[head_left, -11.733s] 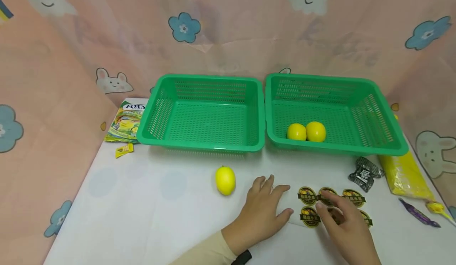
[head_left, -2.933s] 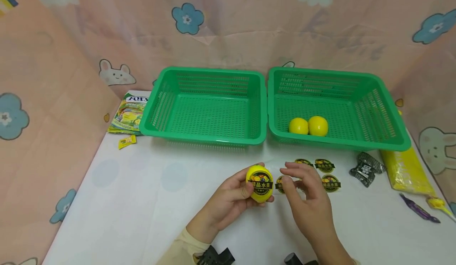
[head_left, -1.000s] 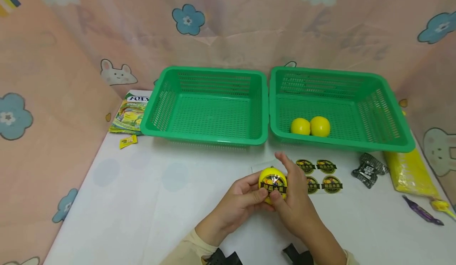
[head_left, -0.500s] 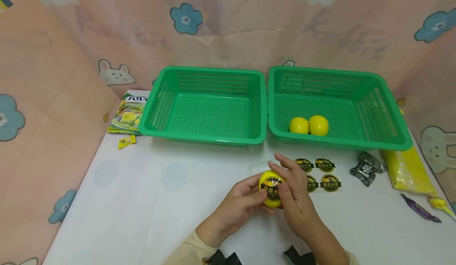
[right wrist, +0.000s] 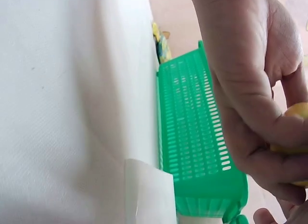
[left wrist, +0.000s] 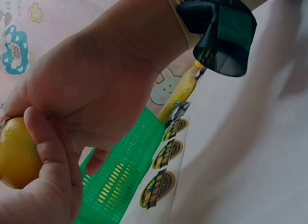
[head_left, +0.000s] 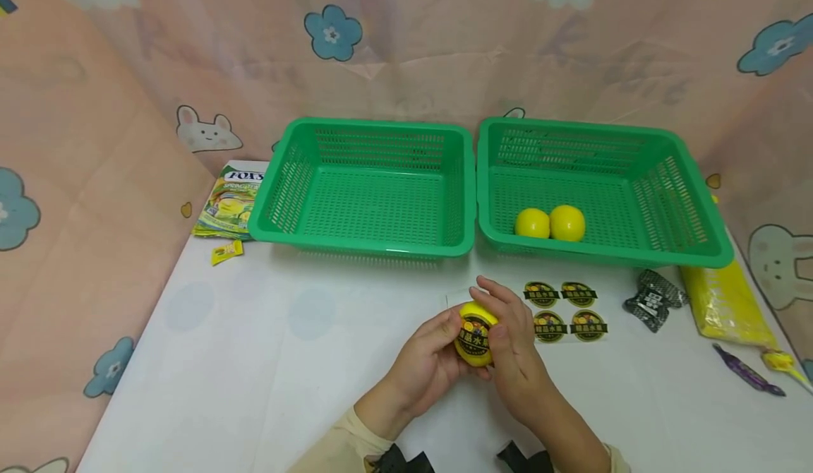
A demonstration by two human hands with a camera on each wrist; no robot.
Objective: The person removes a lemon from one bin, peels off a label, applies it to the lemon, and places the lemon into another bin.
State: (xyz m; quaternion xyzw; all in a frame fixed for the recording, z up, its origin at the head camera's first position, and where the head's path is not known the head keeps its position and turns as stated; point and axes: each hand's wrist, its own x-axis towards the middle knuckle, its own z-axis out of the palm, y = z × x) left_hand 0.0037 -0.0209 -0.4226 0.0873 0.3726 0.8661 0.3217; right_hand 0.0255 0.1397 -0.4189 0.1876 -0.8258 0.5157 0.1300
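In the head view a yellow lemon (head_left: 468, 358) is raised over the table's near middle. A round black-and-gold fruit label (head_left: 473, 335) is on its upward side. My left hand (head_left: 422, 370) grips the lemon from the left, thumb at the label's edge. Around its right side lies my right hand (head_left: 517, 367), thumb by the label and fingers bent over the far side. A clear sheet of round stickers (head_left: 569, 308) lies just beyond the right hand, partly hidden by it. The left wrist view shows the lemon (left wrist: 17, 156) between fingers; the right wrist view shows only its edge.
Two green baskets stand behind: the left basket (head_left: 362, 243) and the right basket (head_left: 603, 253), which holds two yellow fruits (head_left: 549, 224). A candy bag (head_left: 230, 205) and small sweet (head_left: 227, 252) lie left. Rightward are a black wrapper (head_left: 654, 301), yellow packet (head_left: 727, 307), purple sweet (head_left: 748, 370) and lollipop (head_left: 780, 361).
The lemon left the table for my left hand, and a sticker came onto it. The sheet shifted. In the last second the lemon turned slightly left and my right thumb slid rightward off the label.
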